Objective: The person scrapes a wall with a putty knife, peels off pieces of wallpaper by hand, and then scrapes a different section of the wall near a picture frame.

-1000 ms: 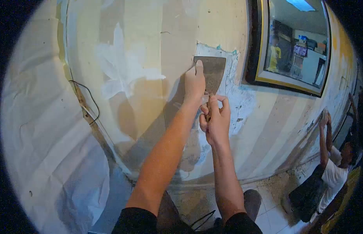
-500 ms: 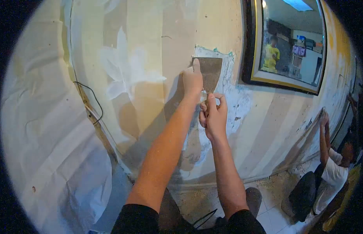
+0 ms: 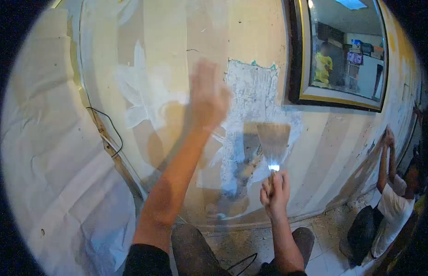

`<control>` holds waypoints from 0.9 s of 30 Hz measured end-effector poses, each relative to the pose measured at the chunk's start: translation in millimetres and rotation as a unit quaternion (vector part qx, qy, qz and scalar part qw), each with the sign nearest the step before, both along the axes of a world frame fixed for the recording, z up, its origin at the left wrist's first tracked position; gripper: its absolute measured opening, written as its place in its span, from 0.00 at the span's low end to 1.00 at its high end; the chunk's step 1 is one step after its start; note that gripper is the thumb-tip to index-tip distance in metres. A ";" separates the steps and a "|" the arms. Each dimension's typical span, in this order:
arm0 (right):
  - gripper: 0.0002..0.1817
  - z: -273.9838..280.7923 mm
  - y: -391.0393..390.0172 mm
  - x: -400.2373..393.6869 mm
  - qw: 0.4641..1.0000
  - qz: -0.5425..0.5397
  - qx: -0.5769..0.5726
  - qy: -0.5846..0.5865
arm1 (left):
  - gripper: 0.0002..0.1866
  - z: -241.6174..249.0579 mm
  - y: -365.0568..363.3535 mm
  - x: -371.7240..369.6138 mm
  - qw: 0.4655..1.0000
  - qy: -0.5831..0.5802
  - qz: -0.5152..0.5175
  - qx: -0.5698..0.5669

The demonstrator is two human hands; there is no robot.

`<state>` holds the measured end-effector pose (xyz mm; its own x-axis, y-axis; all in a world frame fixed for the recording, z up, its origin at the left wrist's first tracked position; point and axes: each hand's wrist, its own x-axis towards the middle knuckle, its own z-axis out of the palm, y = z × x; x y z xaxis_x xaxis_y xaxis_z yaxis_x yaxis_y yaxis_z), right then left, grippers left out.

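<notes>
My right hand (image 3: 276, 195) is wrapped round the handle of a wide scraper (image 3: 273, 140), its blade pointing up in front of the lower part of a bare white-grey patch (image 3: 253, 85). The striped wallpaper (image 3: 207, 27) surrounds this patch, which has a ragged top edge. Left of the patch, my left hand (image 3: 208, 94) is raised near the wall, blurred by motion, with its fingers stretched upward and nothing visible in it. Whether its palm touches the wallpaper cannot be made out.
A framed mirror (image 3: 294, 55) hangs at the upper right. Another person (image 3: 393, 207) crouches at the right, both hands at the wall. A pale sheet (image 3: 62, 161) hangs at the left beside a thin black cable (image 3: 116, 124). Debris lies on the tiled floor (image 3: 322, 257).
My right hand has moved down and slightly right with the scraper, away from the patch's top. My left hand has come off the blade and moved left, its fingers now stretched out.
</notes>
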<state>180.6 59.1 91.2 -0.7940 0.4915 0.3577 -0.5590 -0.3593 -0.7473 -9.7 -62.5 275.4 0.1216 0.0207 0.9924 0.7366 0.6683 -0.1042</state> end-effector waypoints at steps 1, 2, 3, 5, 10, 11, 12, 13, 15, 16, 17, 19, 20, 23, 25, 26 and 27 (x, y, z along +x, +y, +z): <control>0.09 -17.2 5.1 7.7 1.000 -0.006 0.002 -0.022 | 0.27 -16.6 5.6 1.6 0.989 -0.009 -0.023 -0.149; 0.08 -37.7 11.5 14.6 0.999 -0.022 0.002 -0.042 | 0.28 -38.1 11.2 4.9 0.954 -0.019 -0.046 -0.295; 0.08 -60.2 18.1 21.2 0.997 -0.038 -0.001 -0.062 | 0.31 -58.9 16.7 1.9 0.905 0.010 -0.084 -0.417; 0.07 -107.3 32.7 37.1 0.989 -0.084 -0.039 -0.115 | 0.34 -70.4 18.0 -2.3 0.836 0.041 -0.114 -0.536; 0.09 -217.5 88.1 49.7 0.952 -0.134 0.204 -0.186 | 0.35 -13.6 -18.1 -12.7 0.870 0.076 0.042 -0.485; 0.10 -210.4 84.7 50.6 0.949 -0.138 0.200 -0.201 | 0.35 7.1 -32.7 -22.1 0.897 0.069 0.090 -0.428; 0.10 -197.5 74.3 48.8 0.966 -0.134 0.123 -0.181 | 0.35 24.1 -48.7 -34.6 0.948 0.017 0.104 -0.299; 0.10 -211.3 78.5 44.5 0.967 -0.134 0.118 -0.179 | 0.34 39.7 -72.8 -45.0 0.967 0.033 0.136 -0.213; 0.11 -239.9 83.3 34.7 0.930 -0.191 0.261 -0.173 | 0.33 61.4 -94.6 -51.1 0.993 0.021 0.109 -0.032; 0.11 -247.7 82.4 34.7 0.932 -0.189 0.257 -0.174 | 0.33 61.1 -99.7 -51.8 0.993 0.021 0.109 -0.036; 0.10 -239.3 75.2 36.1 0.931 -0.183 0.260 -0.179 | 0.32 58.0 -104.7 -50.8 0.992 0.004 0.118 -0.052; 0.09 -225.6 68.9 38.2 0.932 -0.174 0.260 -0.185 | 0.32 40.4 -101.8 -44.2 0.986 -0.007 0.127 -0.108; 0.09 -219.3 67.9 38.2 0.920 -0.185 0.307 -0.160 | 0.31 21.9 -89.0 -38.0 0.981 0.000 0.128 -0.146; 0.09 -215.8 64.0 39.7 0.907 -0.201 0.340 -0.148 | 0.34 -65.5 -50.6 -6.4 0.932 -0.059 0.032 -0.356; 0.09 -209.1 67.1 47.2 0.906 -0.211 0.329 -0.163 | 0.22 -196.0 -26.0 -19.8 0.828 -0.117 -0.196 -0.512; 0.08 -199.2 68.8 53.9 0.906 -0.220 0.324 -0.160 | 0.24 -216.2 -11.6 24.4 0.596 -0.228 -0.050 -0.768; 0.08 -193.1 69.9 56.2 0.907 -0.230 0.317 -0.154 | 0.24 -343.3 -11.7 -0.1 0.595 -0.225 -0.049 -0.770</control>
